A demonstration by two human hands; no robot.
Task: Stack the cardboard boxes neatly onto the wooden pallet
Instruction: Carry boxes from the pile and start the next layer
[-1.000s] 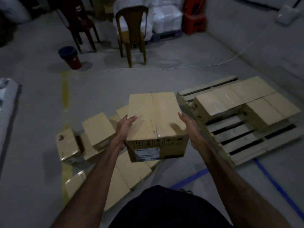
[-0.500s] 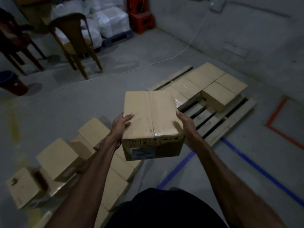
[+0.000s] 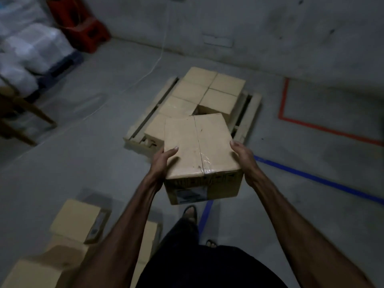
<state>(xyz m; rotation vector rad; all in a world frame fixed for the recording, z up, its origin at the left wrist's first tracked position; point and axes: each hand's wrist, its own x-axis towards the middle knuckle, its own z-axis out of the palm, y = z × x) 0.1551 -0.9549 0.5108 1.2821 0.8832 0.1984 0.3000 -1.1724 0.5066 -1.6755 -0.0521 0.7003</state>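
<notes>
With several boxes (image 3: 207, 90) already on the wooden pallet (image 3: 250, 113), we grip another taped cardboard box (image 3: 197, 146) between left hand (image 3: 164, 161) and right hand (image 3: 244, 157), while more boxes on the floor (image 3: 76, 220) wait.

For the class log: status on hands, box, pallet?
Left hand and right hand grip box. Pallet ahead, part loaded. Nothing in the way.
</notes>
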